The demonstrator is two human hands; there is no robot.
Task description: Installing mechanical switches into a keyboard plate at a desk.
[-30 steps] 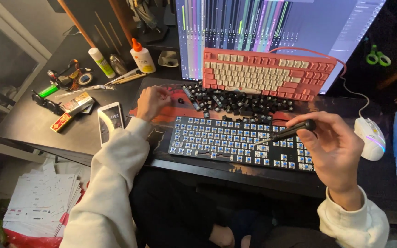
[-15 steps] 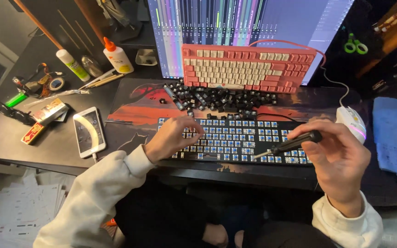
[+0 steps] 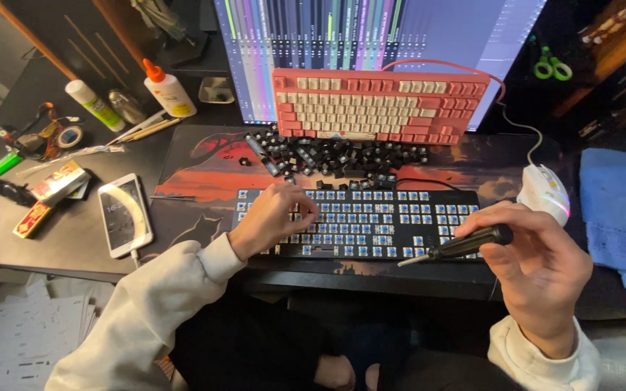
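Dark cluttered surface (image 3: 74,239). My left hand (image 3: 273,217) steadies stripped black keyboard with blue switches (image 3: 371,221), fingers curled; right hand (image 3: 537,268) grips black-handled screwdriver (image 3: 465,245). Best keep board braced, tip level.

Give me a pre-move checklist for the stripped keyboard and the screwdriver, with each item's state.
1. Keycaps off the black keyboard: ok, blue switches bare.
2. Left hand steadying it: ok, resting on the left switches.
3. Screwdriver gripped in right hand: ok.
4. Tip on a screw: not ok, it sits off the front edge.
5. Loose keycaps clear of the board: ok, piled behind it.
6. Screw positions: cannot tell.
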